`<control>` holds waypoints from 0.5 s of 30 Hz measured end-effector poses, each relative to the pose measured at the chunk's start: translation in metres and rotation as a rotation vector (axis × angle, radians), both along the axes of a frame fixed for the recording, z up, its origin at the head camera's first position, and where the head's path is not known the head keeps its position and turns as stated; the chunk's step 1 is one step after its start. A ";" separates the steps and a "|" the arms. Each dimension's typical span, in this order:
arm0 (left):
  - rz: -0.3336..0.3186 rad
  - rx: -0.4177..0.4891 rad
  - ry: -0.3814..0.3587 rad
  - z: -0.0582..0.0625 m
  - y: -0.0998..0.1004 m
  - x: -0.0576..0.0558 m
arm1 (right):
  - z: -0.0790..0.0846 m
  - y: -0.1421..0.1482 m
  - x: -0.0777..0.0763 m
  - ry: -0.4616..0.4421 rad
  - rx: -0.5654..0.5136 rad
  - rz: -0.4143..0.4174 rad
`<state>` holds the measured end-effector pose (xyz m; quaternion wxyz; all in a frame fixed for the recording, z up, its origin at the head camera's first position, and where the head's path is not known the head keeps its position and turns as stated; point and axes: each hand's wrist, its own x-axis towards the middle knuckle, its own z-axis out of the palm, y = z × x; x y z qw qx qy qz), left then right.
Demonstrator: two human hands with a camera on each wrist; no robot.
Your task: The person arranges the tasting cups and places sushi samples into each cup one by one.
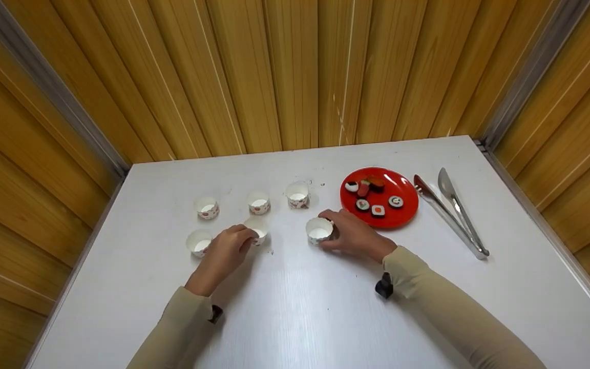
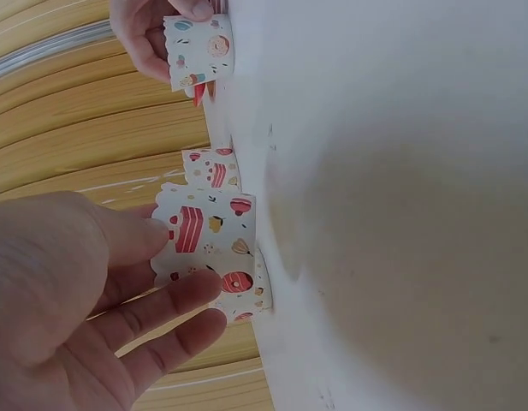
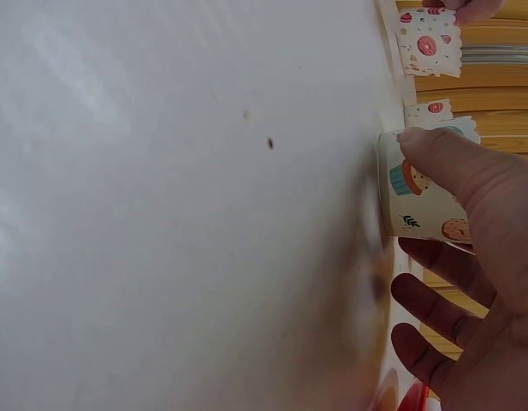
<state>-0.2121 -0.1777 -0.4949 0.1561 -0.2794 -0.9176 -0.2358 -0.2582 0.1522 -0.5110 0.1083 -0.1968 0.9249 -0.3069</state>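
My left hand pinches the rim of a white paper baking cup with a red cake print, in the middle of the front row. The left wrist view shows the thumb at that cup's scalloped edge, with the lower fingers loosely bent beside it. My right hand grips another baking cup from its right side. In the right wrist view, the thumb lies across the muffin-printed wall and the other fingers curve below. Both cups stand upright, close over the white table.
Three baking cups form a back row: left, middle and right. One more cup stands left of my left hand. Behind my right hand is a red plate with several sushi pieces. Metal tongs lie beside it.
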 end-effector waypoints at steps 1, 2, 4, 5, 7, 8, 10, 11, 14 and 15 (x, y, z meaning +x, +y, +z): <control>-0.003 0.005 -0.005 -0.001 -0.002 0.000 | 0.000 0.000 0.000 -0.001 -0.001 0.002; -0.003 0.009 -0.011 -0.003 -0.003 0.000 | 0.000 0.000 0.000 0.001 -0.002 0.004; -0.003 0.016 -0.020 -0.005 -0.006 0.001 | 0.000 0.000 0.000 0.006 0.001 0.009; 0.000 0.016 -0.023 -0.006 -0.007 0.001 | 0.000 0.000 0.000 0.007 0.001 0.010; 0.004 0.016 -0.040 -0.008 -0.009 0.001 | 0.000 0.000 0.000 0.012 0.005 0.014; 0.006 0.014 -0.041 -0.009 -0.010 0.002 | 0.000 0.000 0.000 0.015 0.008 0.014; 0.013 0.013 -0.054 -0.011 -0.011 0.002 | 0.000 0.000 0.000 0.018 0.013 0.016; 0.014 0.013 -0.057 -0.011 -0.011 0.002 | 0.000 0.000 -0.001 0.017 0.015 0.016; 0.009 0.022 -0.064 -0.012 -0.013 0.003 | 0.000 -0.001 -0.001 0.009 0.018 0.013; 0.010 0.026 -0.073 -0.013 -0.013 0.003 | 0.000 -0.001 -0.001 0.006 0.019 0.012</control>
